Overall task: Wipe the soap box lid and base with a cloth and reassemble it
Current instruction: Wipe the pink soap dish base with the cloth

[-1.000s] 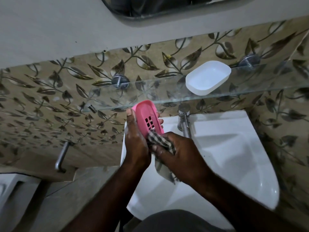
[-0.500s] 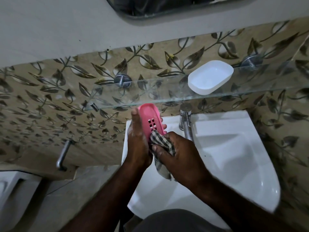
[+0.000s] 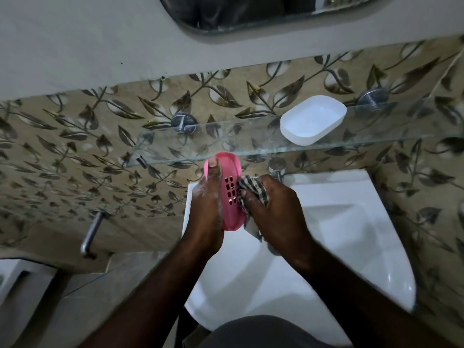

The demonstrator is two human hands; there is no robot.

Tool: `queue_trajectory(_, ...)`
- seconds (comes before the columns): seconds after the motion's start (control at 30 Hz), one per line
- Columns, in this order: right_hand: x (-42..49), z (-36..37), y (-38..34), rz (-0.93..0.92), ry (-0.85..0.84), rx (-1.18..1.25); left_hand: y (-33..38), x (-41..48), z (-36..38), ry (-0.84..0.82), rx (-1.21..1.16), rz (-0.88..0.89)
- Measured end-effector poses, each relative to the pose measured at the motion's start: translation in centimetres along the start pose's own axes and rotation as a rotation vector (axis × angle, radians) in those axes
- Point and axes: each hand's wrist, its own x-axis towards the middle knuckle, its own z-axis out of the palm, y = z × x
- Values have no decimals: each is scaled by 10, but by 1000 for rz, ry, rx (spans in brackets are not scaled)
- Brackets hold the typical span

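Note:
My left hand (image 3: 207,207) grips a pink soap box part (image 3: 231,194) with drain holes, held on edge above the sink, thumb along its top rim. My right hand (image 3: 273,209) is closed on a checked cloth (image 3: 251,189) and presses it against the pink part's right side. The cloth's loose end hangs down below the hand. The other soap box part, white (image 3: 312,119), lies open side up on the glass shelf (image 3: 200,144), apart from both hands.
A white sink (image 3: 351,234) sits below my hands, with a chrome tap (image 3: 276,169) just behind the right hand. The glass shelf runs along the leaf-patterned tiled wall. A metal handle (image 3: 90,234) sticks out at the left. A mirror (image 3: 251,11) hangs above.
The cloth in my right hand has slid from the pink part's lower end up along its right side. The pink part has turned to show more of its holed face.

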Motion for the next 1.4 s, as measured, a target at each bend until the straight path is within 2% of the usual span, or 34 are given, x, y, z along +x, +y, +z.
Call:
queue_trajectory(0.1, -9, 3, -2, -35, -13, -24, 6, 2, -5, 18, 33, -33)
queue_trajectory(0.27, -35, -1, 2, -44, -171, -81, -5, 0, -13, 59, -139, -91)
queue_trajectory(0.4, -13, -8, -2, -28, 5, -62, -20, -12, -7, -20, -180, -135)
queue_trajectory(0.47, 1, -10, -10, -42, 17, -30, -22, -16, -6, -44, -153, -120)
queue_trajectory(0.6, -1, -4, -12, -109, -74, -80, -16, -11, -15, -6, -165, -81)
queue_trajectory(0.73, -25, 4, -5, -36, -255, -72, -10, 6, -31, 38, -180, -115)
queue_trajectory(0.93, 18, 11, -22, -28, -41, -175, -22, 1, -27, -104, -202, -171)
queue_trajectory(1.03, 12, 17, -25, -24, -66, -170, -13, 7, -35, -128, -211, -158)
queue_trajectory(1.23, -25, 32, -22, 51, -185, -186, -11, 21, -52, -63, -230, -241)
queue_trajectory(1.4, 29, 41, -42, -1, -21, -234, -17, 15, -50, -138, -322, -263)
